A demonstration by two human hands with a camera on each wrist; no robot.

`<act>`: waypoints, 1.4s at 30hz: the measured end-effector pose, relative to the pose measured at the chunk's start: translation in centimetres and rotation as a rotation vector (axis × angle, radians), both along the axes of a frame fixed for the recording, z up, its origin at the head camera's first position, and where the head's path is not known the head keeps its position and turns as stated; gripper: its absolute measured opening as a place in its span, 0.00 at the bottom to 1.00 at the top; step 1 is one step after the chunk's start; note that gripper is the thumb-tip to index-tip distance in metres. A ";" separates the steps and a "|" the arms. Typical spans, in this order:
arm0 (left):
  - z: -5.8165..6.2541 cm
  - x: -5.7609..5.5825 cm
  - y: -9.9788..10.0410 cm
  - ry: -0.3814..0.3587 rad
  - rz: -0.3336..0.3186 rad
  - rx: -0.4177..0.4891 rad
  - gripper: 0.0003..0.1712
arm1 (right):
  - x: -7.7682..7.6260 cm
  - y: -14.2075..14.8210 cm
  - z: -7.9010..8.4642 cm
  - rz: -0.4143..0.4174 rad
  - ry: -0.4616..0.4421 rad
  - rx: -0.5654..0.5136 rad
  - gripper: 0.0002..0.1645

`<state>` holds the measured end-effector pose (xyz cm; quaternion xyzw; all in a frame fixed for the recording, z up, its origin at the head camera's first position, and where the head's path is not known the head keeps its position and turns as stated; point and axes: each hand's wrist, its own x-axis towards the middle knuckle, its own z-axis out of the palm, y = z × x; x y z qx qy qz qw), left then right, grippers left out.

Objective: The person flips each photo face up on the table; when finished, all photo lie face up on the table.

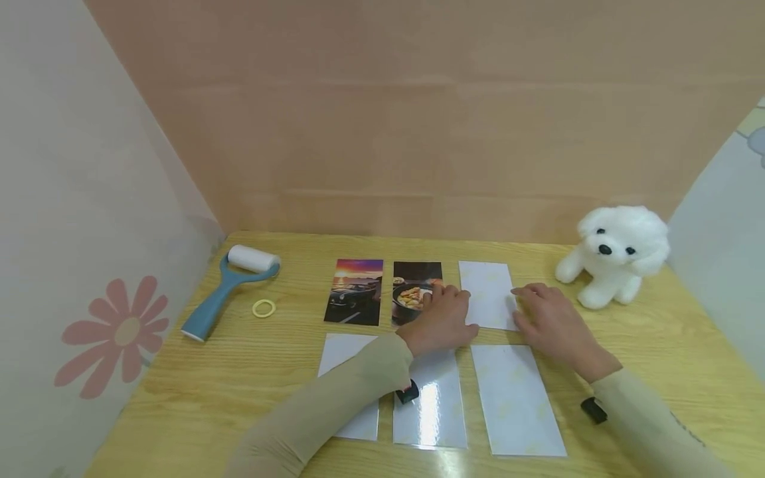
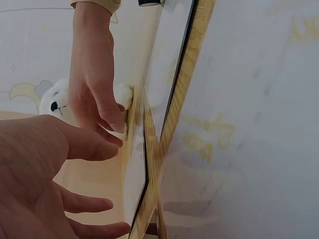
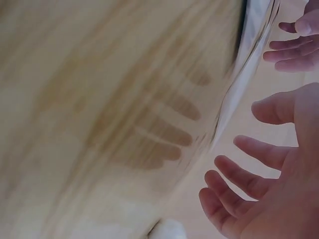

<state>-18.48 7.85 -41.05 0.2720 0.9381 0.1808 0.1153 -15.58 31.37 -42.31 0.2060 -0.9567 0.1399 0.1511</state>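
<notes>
My left hand, fingers loosely spread, is over the gap between the food picture card and a blank white card in the back row. It hides the lower right of the food picture. My right hand is at that white card's right edge, its fingertips pointing inward. Neither hand holds anything; the right wrist view shows the right fingers spread, with a shadow or reflection on the wood. A car-and-sunset picture card lies left of the food picture.
In the front row lie a left white card, partly under my sleeve, a glossy middle one and a right one. A blue-handled lint roller and a yellow ring lie left. A white plush dog sits at the right.
</notes>
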 end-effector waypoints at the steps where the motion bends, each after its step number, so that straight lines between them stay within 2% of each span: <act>1: 0.0 0.0 0.0 0.001 0.002 -0.002 0.35 | -0.1 0.1 0.0 -0.005 0.001 0.007 0.20; 7: 0.2 0.2 0.2 -0.022 0.009 -0.013 0.34 | -0.3 0.3 0.2 -0.028 -0.025 0.054 0.21; 15: 0.4 0.3 0.5 -0.043 0.038 0.010 0.23 | -0.4 0.4 0.3 -0.077 -0.167 0.106 0.24; 23: 0.5 0.5 0.6 -0.066 0.057 0.057 0.18 | -0.4 0.4 0.1 -0.082 -0.177 0.100 0.24; 28: 0.5 0.6 0.8 -0.089 0.089 0.092 0.20 | -0.4 0.4 0.0 -0.082 -0.185 0.087 0.25; 32: 0.5 0.5 1.0 -0.132 0.128 0.134 0.31 | -0.4 0.5 0.0 -0.080 -0.176 0.083 0.24; 34: 0.5 0.3 1.1 -0.158 0.156 0.165 0.35 | -0.3 0.5 0.0 -0.078 -0.170 0.080 0.24; 37: 0.3 0.0 1.2 -0.209 0.212 0.249 0.36 | -0.4 0.4 -0.1 -0.076 -0.167 0.074 0.24; 42: 0.4 -0.3 0.9 -0.321 0.285 0.493 0.33 | -0.6 0.2 -0.1 -0.071 -0.159 0.060 0.23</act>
